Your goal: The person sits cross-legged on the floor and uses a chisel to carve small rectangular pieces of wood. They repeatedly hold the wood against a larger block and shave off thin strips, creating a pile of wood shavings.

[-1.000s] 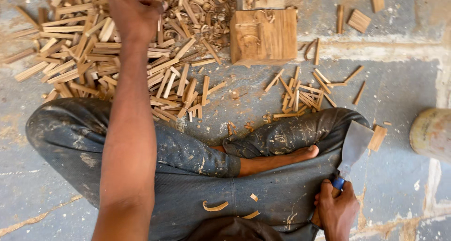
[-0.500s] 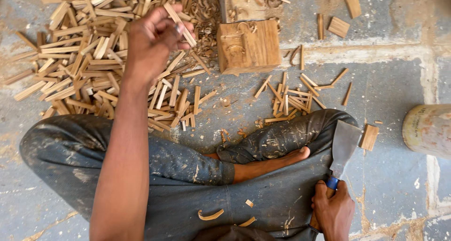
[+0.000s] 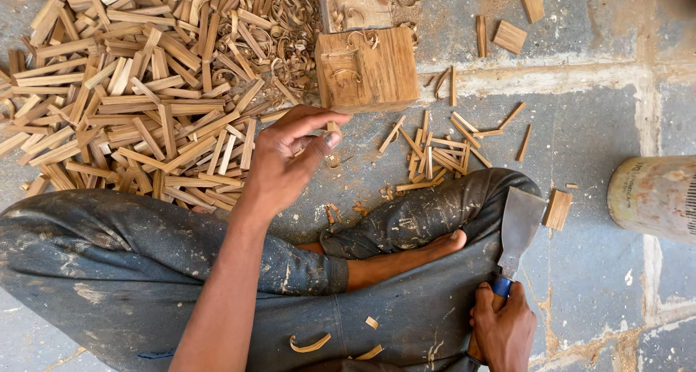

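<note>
My left hand (image 3: 286, 158) hovers over the floor just below a square wooden block (image 3: 366, 71), thumb and forefinger pinched on a small wooden stick (image 3: 332, 127). My right hand (image 3: 502, 330) rests by my right knee, gripping the blue handle of a flat wide metal blade (image 3: 520, 227) that points away from me. I sit cross-legged in dusty dark trousers (image 3: 130, 263), a bare foot (image 3: 420, 252) showing between my knees.
A big heap of cut wooden sticks (image 3: 123, 89) and curled shavings (image 3: 279, 31) covers the floor on the left. A smaller cluster of sticks (image 3: 435, 151) lies right of the block. A pale cylinder (image 3: 652, 198) lies at the right edge. Loose wood pieces (image 3: 511, 35) sit further away.
My left hand has come back from the stick heap toward me and to the right, lowering to just below the block. The right hand with the blade has stayed put.
</note>
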